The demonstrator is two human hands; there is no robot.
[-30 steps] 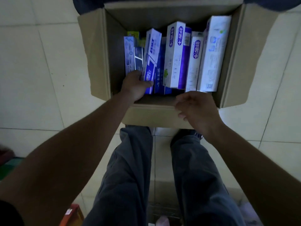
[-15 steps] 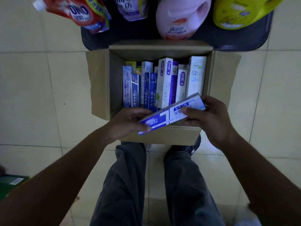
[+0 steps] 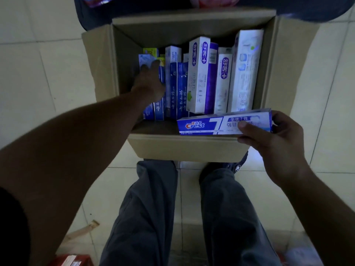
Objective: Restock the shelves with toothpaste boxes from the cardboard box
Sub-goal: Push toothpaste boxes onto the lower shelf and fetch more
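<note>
**Entry: one Crest box out of the carton, second pick under way**

Head view.
- Cardboard box (image 3: pixel 184 148): open, flaps out, on the tiled floor (image 3: pixel 38 73) just ahead of the person's shoes, with the dark base of a shelf (image 3: pixel 307 8) beyond it.
- Stock inside: upright toothpaste boxes (image 3: pixel 199 73) packed in a row, blue to the left, white-and-purple in the middle, pale white at the right.
- Crest box (image 3: pixel 211 124): lifted clear and held level over the near wall of the carton.
- Right hand (image 3: pixel 269 139): grip closed on the right end of the Crest box, thumb across its front face.
- Left hand (image 3: pixel 148 81): grip loose, fingers stretched over the leftmost blue boxes. It is blurred, with nothing visibly clasped.

Change: half a second ago both hands held the Crest box. Now the right hand has it alone and the left has gone back into the carton. Judgement: a second box is being gathered before any shelving; no box has reached the shelf yet.

Legible: "Crest", "佳洁士", a large "7", "全优7效". The line below is partly under the thumb. The purple ovals on the white boxes show a plus sign; their script is too small to read.
</note>
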